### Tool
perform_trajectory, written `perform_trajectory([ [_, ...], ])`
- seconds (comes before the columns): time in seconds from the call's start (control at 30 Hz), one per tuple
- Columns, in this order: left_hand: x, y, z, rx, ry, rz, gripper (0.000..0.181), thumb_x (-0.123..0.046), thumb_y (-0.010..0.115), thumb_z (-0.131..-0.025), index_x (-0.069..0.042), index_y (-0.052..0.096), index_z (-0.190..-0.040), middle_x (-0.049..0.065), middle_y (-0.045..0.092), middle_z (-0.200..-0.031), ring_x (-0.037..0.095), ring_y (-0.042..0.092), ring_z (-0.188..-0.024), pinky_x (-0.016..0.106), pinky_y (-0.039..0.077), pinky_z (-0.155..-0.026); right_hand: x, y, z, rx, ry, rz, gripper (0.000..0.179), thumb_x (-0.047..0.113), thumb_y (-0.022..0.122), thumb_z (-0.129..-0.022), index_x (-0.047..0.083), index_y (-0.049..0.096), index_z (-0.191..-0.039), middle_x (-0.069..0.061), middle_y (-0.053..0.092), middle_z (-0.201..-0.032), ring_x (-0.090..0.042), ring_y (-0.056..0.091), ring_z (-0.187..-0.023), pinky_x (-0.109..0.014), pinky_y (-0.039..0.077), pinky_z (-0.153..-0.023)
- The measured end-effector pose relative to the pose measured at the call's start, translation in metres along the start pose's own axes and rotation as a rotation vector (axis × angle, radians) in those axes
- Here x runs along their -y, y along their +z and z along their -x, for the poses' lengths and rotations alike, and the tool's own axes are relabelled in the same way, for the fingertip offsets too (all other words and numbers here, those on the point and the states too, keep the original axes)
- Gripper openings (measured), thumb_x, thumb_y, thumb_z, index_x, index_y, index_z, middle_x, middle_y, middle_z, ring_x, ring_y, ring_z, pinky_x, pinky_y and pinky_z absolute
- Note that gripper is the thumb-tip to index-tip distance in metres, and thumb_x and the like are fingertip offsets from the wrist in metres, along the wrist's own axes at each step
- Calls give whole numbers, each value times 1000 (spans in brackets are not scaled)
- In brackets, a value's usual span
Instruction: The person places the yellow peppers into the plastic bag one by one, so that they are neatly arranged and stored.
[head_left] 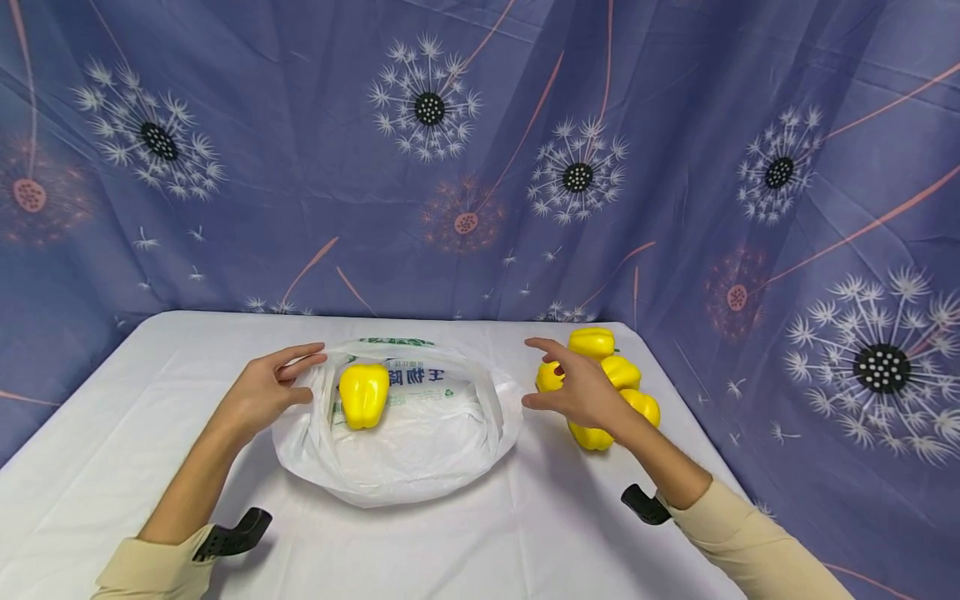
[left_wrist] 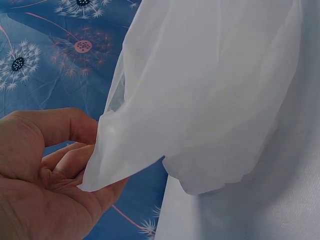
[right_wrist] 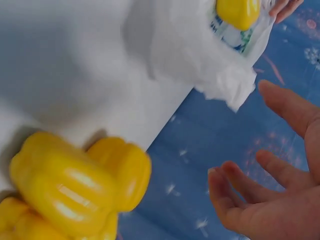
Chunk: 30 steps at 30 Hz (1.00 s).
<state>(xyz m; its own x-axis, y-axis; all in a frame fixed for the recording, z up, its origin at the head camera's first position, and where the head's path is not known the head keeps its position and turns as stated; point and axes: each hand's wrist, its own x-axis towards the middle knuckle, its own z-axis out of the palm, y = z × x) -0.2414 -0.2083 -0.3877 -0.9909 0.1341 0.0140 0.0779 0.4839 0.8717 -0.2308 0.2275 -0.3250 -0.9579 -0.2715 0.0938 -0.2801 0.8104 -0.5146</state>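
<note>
A white plastic bag (head_left: 420, 479) with printed lettering lies on the table, its mouth spread wide. Inside, toward the left, sits a yellow bell pepper (head_left: 364, 396). My left hand (head_left: 262, 387) is at the bag's left rim, fingers bent and thumb apart from them. In the left wrist view the bag's thin edge (left_wrist: 112, 155) overlaps the fingertips, so their exact contact is hidden. To the right of the bag my right hand (head_left: 581, 387) hovers with thumb and fingers spread, holding nothing. Several yellow bell peppers (right_wrist: 65, 185) lie grouped beside and partly behind it.
A white cloth (head_left: 300, 558) covers the table. Behind and to the right hangs a blue curtain (head_left: 300, 167) with dandelion prints. Black straps (head_left: 234, 533) sit at both wrists, near the sleeve cuffs.
</note>
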Motion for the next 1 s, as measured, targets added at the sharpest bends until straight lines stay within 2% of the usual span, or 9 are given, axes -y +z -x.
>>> perform_trajectory([
  [0.13, 0, 0, 0, 0, 10, 2, 79, 1, 65, -83, -12, 39, -157, 15, 56, -147, 40, 28, -152, 9, 41, -79, -16, -5, 5, 7, 4, 34, 86, 26, 87, -78, 22, 45, -153, -16, 58, -143, -44, 58, -120, -54, 49, -96],
  [0.33, 0, 0, -1, 0, -5, 6, 80, 1, 66, -83, -13, 39, -157, 14, 56, -147, 39, 27, -152, 10, 41, -79, -37, -9, 12, -15, 21, 70, 85, 22, 87, -78, 19, 46, -152, -15, 52, -152, -48, 57, -123, -58, 48, -98],
  [0.5, 0, 0, 0, 1, -6, 13, 80, 1, 66, -83, -14, 39, -157, 14, 56, -148, 39, 27, -152, 10, 41, -79, -50, -8, 18, -43, 20, 116, 82, 18, 87, -76, 14, 51, -149, -18, 55, -149, -47, 58, -123, -61, 48, -97],
  [1.0, 0, 0, 0, 6, -3, 13, 80, 2, 65, -83, -14, 39, -157, 14, 55, -148, 39, 28, -151, 12, 41, -78, -83, -13, 32, -33, -12, 219, 82, 20, 90, -72, 10, 55, -145, -17, 61, -142, -46, 55, -127, -66, 42, -100],
])
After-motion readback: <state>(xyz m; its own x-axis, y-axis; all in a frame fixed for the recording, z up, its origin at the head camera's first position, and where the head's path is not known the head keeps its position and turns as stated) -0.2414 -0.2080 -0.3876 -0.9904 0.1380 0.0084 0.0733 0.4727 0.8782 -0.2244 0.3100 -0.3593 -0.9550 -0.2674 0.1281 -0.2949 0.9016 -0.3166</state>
